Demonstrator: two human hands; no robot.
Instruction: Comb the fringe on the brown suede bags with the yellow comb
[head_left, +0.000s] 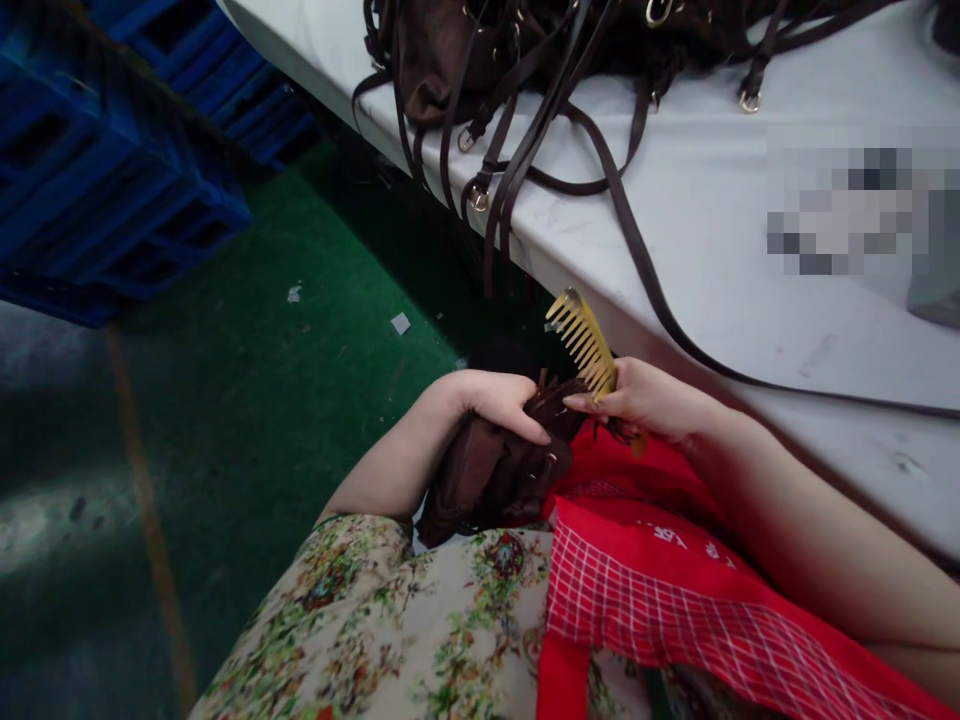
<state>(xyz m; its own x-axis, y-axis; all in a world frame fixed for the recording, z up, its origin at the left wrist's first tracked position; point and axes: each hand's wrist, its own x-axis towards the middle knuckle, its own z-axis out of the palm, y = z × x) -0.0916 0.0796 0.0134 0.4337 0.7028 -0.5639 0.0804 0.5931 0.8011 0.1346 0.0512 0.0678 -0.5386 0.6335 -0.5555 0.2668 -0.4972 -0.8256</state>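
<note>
Through the head camera I see, nearest to me, the floral cloth (390,630) of the person's clothing, and just beyond it the brown bag (487,470). The left hand (510,400) is bent around this bag and holds it, with the thumb laid along its top; its other fingers are hidden from me. The right hand (637,400), just beside, is closed around the yellow comb (592,345), and its thumb reaches over the bag's dark strands; I cannot tell if it also pinches them.

The bag looks soft and slightly shiny, with folds and small pale metal parts. The comb stands tilted above the right hand, its wide teeth pointing to the left. On the red apron (637,540), under the right forearm, I notice white writing, which I cannot read.

Farther, on the white table (750,300), more dark brown bags (442,60) lie together, with straps (622,210) and gold buckles hanging over the edge. Blue pallets (112,150) stand at the far left, on the green floor (337,300).
</note>
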